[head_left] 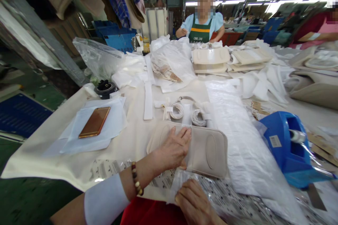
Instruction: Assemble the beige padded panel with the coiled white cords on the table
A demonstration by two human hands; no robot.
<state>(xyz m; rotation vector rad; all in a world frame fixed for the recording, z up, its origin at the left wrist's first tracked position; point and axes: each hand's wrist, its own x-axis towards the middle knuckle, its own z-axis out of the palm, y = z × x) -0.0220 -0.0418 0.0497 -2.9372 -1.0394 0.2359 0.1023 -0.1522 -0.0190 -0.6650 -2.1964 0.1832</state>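
Left hand [174,147] spread flat on the beige padded piece [196,147], right hand [194,200] just below it — pinching the clear plastic bag [175,179] edge, pad between both hands

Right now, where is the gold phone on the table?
The gold phone lies face down on a clear plastic bag at the left of the head view, left of the beige pad under the left hand, near the black tape roll.

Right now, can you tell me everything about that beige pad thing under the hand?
The beige pad is a soft-looking padded fabric panel with two stitched oval shapes. It lies flat on the white table, partly inside a clear plastic bag. The left hand presses flat on it; the right hand grips the bag's edge.
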